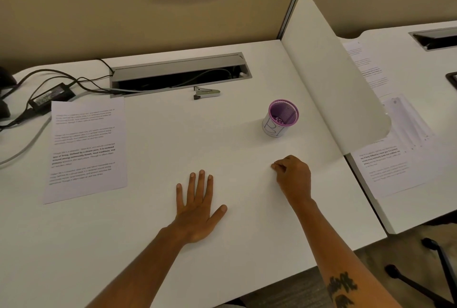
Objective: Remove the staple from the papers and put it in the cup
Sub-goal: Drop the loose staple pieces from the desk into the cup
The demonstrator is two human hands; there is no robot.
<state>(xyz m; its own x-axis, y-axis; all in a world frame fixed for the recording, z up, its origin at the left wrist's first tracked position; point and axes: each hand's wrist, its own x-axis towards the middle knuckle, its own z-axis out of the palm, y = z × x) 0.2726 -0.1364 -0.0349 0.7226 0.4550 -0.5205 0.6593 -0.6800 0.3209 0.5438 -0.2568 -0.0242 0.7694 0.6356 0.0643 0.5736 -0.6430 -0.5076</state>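
While the left hand point(197, 205) lies flat and empty on the desk point(153, 245), the right hand point(293, 176) pinches its fingertips, perhaps on the staple, too small to see; the cup point(280, 118) stands beyond, papers point(85, 149) far left.

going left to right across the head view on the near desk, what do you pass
power adapter → papers → left hand → right hand, with the staple remover and the cup farther back.
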